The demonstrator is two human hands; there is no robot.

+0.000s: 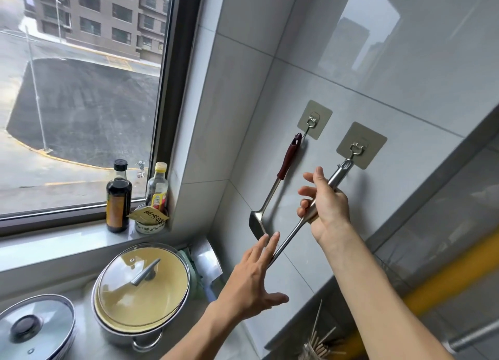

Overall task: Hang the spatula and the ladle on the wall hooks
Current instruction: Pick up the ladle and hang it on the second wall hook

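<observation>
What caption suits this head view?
Spatula hung; right hand hooks the ladle, left hand open below.

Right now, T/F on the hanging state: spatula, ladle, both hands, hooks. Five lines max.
1. The spatula hangs from the left hook. True.
2. The right hand grips the ladle handle. True.
3. The left hand is a closed fist around the spatula. False: it is open, fingers spread, by the ladle's shaft.
4. The spatula's handle is bare metal. False: it is dark red.
5. The ladle's end is at the right hook. True.
</observation>
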